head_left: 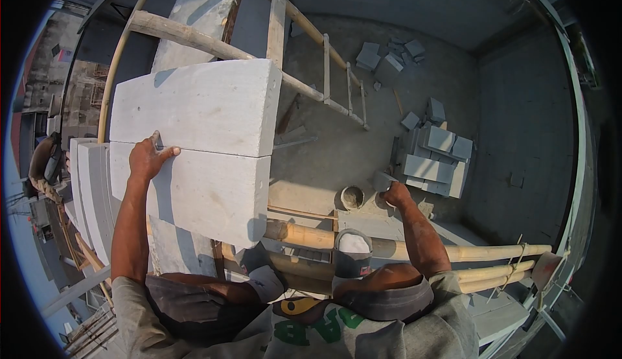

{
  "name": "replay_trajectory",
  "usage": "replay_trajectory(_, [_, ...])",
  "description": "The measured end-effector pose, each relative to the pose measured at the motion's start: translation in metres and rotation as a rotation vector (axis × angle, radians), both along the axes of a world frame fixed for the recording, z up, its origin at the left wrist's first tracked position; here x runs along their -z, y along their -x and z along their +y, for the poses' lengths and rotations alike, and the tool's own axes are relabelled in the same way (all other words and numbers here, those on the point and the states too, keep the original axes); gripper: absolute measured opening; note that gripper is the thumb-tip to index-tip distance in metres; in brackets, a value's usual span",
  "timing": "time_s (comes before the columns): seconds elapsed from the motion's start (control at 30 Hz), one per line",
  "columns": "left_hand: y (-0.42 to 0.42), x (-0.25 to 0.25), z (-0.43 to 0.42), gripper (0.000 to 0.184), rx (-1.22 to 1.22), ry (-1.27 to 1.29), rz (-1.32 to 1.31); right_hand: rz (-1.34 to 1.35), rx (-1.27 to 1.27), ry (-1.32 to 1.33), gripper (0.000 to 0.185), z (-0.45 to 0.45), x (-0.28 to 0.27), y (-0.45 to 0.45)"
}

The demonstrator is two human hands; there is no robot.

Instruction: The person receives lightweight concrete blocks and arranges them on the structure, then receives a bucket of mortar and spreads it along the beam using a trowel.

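Observation:
My left hand [149,158] lies on two pale grey lightweight blocks, across the seam between them, thumb and forefinger spread. The far block [194,103] and the near block [194,190] sit edge to edge at left centre. Off to the right, my right hand [396,194] is closed around the handle of a trowel [381,181], its grey blade pointing left. Just left of the trowel is a bucket [352,197] with grey wet-looking mix inside. My fingers hide most of the trowel's handle.
A bamboo ladder [278,28] slopes down past the blocks to the floor below. Bamboo poles [466,253] run beneath my knees. On the lower floor stand a stack of blocks [431,168] and loose blocks [389,63]. More blocks [97,190] stand at left.

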State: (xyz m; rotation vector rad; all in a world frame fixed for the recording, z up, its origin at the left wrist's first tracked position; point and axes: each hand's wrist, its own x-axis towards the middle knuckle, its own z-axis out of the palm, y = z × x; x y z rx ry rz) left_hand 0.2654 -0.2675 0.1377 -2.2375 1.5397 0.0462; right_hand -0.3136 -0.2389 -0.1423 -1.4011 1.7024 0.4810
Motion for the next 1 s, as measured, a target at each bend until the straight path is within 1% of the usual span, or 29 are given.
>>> replay_trajectory(0.03, [0.003,-0.002,-0.001,0.095,-0.028,-0.019,-0.005,0.0,0.0,-0.001,0.06,0.001,0.002,0.0])
replay_trajectory(0.1, [0.002,-0.001,-0.001,0.095,-0.024,-0.016,-0.009,0.006,-0.001,0.039,0.053,0.003,0.006,0.002])
replay_trajectory(0.27, [-0.004,0.003,0.001,0.095,0.021,0.017,-0.01,-0.005,-0.009,0.046,0.053,0.005,0.012,0.004])
replay_trajectory(0.47, [0.001,-0.001,0.0,0.095,-0.029,-0.006,0.01,0.01,-0.012,0.03,0.053,0.004,0.005,0.002])
replay_trajectory(0.53, [0.004,-0.005,-0.001,0.089,-0.037,-0.014,0.055,0.015,-0.014,0.028,0.053,0.004,0.002,0.001])
replay_trajectory(0.77, [0.003,-0.004,-0.001,0.089,-0.04,-0.021,0.052,-0.002,-0.016,0.067,0.053,0.005,0.001,0.001])
replay_trajectory(0.83, [-0.002,0.001,0.001,0.095,-0.001,0.006,0.004,-0.008,-0.011,0.088,0.053,0.006,0.003,0.002])
replay_trajectory(1.0, [-0.004,0.003,0.002,0.096,0.0,0.023,0.009,-0.01,-0.018,0.084,0.053,0.006,0.004,0.003])
